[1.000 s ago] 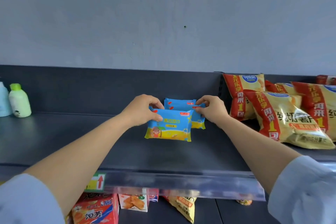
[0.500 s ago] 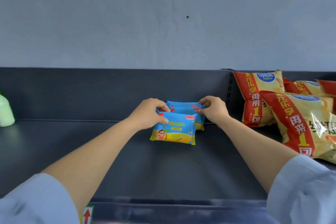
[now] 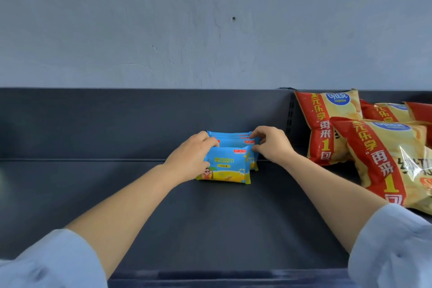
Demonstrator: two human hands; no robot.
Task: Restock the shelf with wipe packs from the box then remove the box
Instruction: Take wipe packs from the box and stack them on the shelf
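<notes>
1. Nearest me, both forearms reach straight ahead over the shelf [image 3: 210,222] and meet at its middle. The box is not in view.
2. The front wipe pack [image 3: 228,167] stands on its long edge with its printed face toward me. Its long axis runs left to right, across my line of reach.
3. My left hand [image 3: 189,161] holds the left end of that pack, fingers curled over its top edge. The thumb is hidden, so I judge this a grip, not a push.
4. My right hand [image 3: 272,145] pinches the upper right corner of the rear wipe packs [image 3: 233,138], which stand touching behind the front one, parallel to it.
5. The row sits between my hands, each equally near its own end. I judge the next move to be squaring the row toward the back panel [image 3: 117,124].
6. The snack bags [image 3: 378,161] lie to the right, near my right wrist but apart from the packs.
</notes>
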